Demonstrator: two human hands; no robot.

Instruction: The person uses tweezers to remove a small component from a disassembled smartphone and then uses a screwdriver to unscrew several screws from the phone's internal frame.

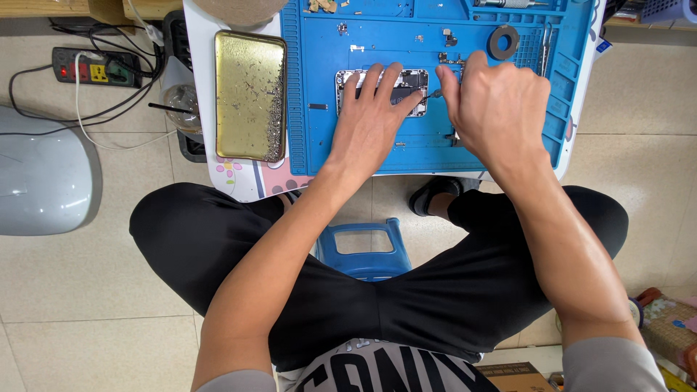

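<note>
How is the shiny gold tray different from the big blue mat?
The gold tray is smaller and shiny metal; the blue mat is bigger and dull. The gold tray holds a heap of tiny screws along one edge; the blue mat carries the opened phone that the left hand presses flat, beside the right hand. Both lie flat on the small table.

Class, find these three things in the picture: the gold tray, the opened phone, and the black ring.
gold tray (243, 80): head view, bare upper part of its floor.
opened phone (414, 78): head view, its uncovered upper right corner.
black ring (503, 42): head view, its rubbery band.
</note>
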